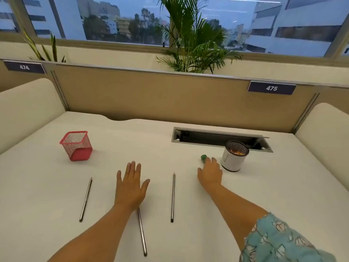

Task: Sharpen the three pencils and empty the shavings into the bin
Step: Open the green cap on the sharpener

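Note:
Three dark pencils lie on the white desk: the left pencil (86, 199), the middle pencil (142, 232) and the right pencil (173, 197). My left hand (130, 184) lies flat with straight fingers over the upper part of the middle pencil and hides its tip. My right hand (210, 172) reaches to a small green sharpener (203, 158); its fingertips touch the sharpener and partly cover it. A white round bin (233, 159) with a black mesh rim stands just right of that hand, with shavings inside.
A red mesh pencil holder (77, 146) stands tilted at the back left. A grey cable slot (221, 138) is cut into the desk behind the bin. A beige partition (170, 95) closes the back, padded side panels flank the desk.

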Demonstrator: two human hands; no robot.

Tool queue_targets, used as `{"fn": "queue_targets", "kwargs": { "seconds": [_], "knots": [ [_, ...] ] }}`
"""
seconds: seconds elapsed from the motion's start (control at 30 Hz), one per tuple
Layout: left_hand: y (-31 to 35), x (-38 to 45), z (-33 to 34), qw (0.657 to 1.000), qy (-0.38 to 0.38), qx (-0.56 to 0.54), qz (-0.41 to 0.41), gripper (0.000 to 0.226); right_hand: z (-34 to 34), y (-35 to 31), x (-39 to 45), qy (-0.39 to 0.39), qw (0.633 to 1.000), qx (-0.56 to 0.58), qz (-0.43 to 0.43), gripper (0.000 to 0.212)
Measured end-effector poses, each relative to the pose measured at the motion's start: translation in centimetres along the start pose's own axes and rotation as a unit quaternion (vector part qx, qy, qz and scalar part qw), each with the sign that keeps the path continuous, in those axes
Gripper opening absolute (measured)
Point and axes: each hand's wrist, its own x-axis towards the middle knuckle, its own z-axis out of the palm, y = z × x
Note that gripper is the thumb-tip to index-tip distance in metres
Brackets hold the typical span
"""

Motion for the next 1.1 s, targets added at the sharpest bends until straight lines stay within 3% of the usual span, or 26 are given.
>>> {"fn": "queue_targets", "kwargs": {
  "seconds": [0.2, 0.37, 0.63, 0.77, 0.93, 1.03, 1.1],
  "knots": [
    [-0.5, -0.5, 0.2, 0.999, -0.010, -0.037, -0.018, 0.084, -0.1, 1.4, 3.1, -0.019, 0.990, 0.102, 0.096, 0.045],
    [-0.7, -0.6, -0.2, 0.995, 0.022, -0.095, -0.032, 0.052, 0.3, 1.5, 3.9, -0.021, 0.983, 0.132, 0.125, 0.039],
    [-0.4, -3.2, -0.8, 0.955, 0.066, -0.274, -0.092, 0.040, 1.4, -3.4, -2.8, -0.012, 0.941, 0.336, 0.040, 0.048],
    [0.2, -3.9, -1.6, 0.913, 0.046, -0.389, -0.118, 0.037, 2.5, -6.8, -8.0, -0.031, 0.920, 0.391, -0.006, 0.046],
    [0.4, -4.9, -3.8, 0.819, -0.036, -0.547, -0.170, 0.039, 3.1, -10.5, -13.3, -0.046, 0.907, 0.415, -0.043, 0.045],
    [-0.6, -5.8, -5.1, 0.770, -0.064, -0.606, -0.190, 0.037, 3.4, -12.4, -15.8, -0.057, 0.902, 0.424, -0.053, 0.045],
    [-1.3, -6.3, -5.6, 0.755, -0.077, -0.620, -0.199, 0.034, 3.6, -13.3, -17.1, -0.058, 0.901, 0.426, -0.055, 0.044]
  ]
}}
